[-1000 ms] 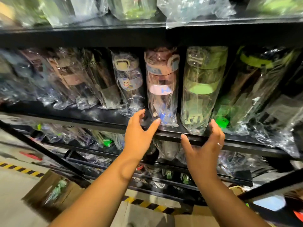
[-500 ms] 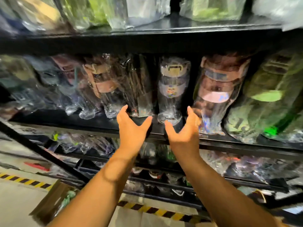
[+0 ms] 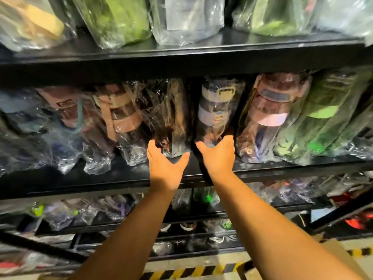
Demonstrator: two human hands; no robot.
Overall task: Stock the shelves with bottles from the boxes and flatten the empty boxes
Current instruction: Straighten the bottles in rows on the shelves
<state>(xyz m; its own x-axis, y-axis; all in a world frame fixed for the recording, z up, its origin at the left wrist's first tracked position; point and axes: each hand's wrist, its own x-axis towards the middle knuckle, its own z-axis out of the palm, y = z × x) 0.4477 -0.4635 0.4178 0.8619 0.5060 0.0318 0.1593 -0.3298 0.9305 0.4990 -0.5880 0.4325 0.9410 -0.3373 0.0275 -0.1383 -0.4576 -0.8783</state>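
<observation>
Plastic-wrapped bottles stand in a row on a black shelf. My left hand reaches up with fingers and thumb spread at the base of a dark wrapped bottle. Beside it, my right hand is spread at the foot of a clear bottle with a cream lid, thumb to its left and fingers to its right. Neither hand lifts anything. To the right stand a pink-banded bottle and a green one; a brown-strapped bottle stands to the left.
More wrapped bottles fill the shelf above and the shelves below. A cardboard box corner shows at the lower right. Yellow-black hazard tape runs along the floor under the rack.
Both hands have shifted left along the shelf, from the pink and green bottles to the dark and cream-lidded ones, and reached further in. The view has tilted up.
</observation>
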